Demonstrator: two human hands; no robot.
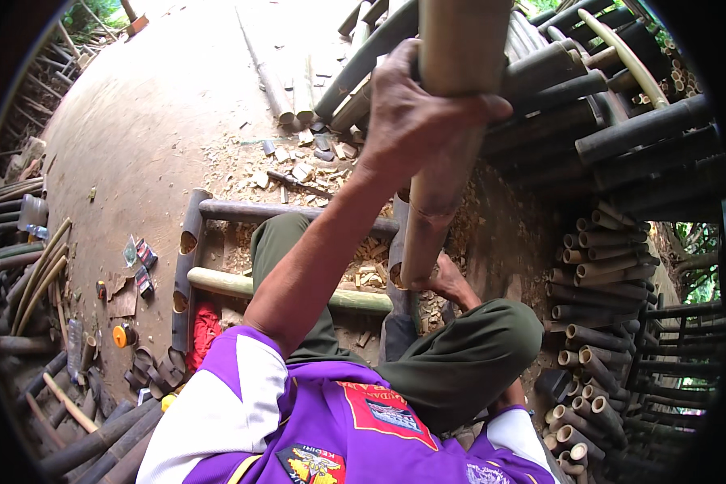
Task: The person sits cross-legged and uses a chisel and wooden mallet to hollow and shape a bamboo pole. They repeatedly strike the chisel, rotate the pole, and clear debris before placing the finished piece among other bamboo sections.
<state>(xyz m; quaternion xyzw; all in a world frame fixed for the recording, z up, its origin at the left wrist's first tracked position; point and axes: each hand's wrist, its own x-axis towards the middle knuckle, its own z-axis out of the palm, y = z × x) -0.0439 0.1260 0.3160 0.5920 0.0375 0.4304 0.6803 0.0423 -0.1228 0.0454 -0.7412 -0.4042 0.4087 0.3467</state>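
A thick, pale bamboo pole (436,202) slants up from between my knees past the top of the picture. My left hand (427,113) is wrapped around its upper part, the thumb across the near side. Low down, by my right knee, my right hand (450,282) holds the pole's bottom end; some of its fingers are hidden. The pole's lower end is beside a dark bamboo frame (298,211) on the ground. A greenish bamboo crossbar (290,290) of that frame passes under my left leg.
Wood chips (302,169) litter the ground ahead. Stacked bamboo tubes (601,355) stand at the right, with dark poles (645,129) piled above. At left are a yellow-and-black round tool (123,335), small packets (143,266) and a red cloth (205,335).
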